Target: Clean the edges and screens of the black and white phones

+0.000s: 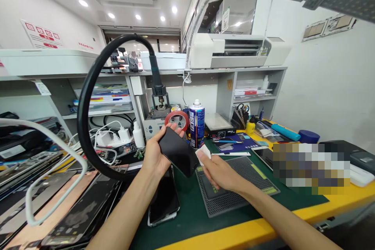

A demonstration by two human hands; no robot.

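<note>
Green bench mat (pixel 187 211): left hand (pixel 154 154) grips phone (pixel 178 152); right hand (pixel 218 172) pinches white wipe (pixel 202 152) beside it.

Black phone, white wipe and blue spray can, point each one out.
black phone (pixel 177 152), head view, middle of its dark surface.
white wipe (pixel 203 152), head view, its exposed upper corner.
blue spray can (pixel 197 124), head view, label at mid-height.

Left hand (pixel 152 158) and right hand (pixel 220 172) bare (forearms too), fingers slim.
</note>
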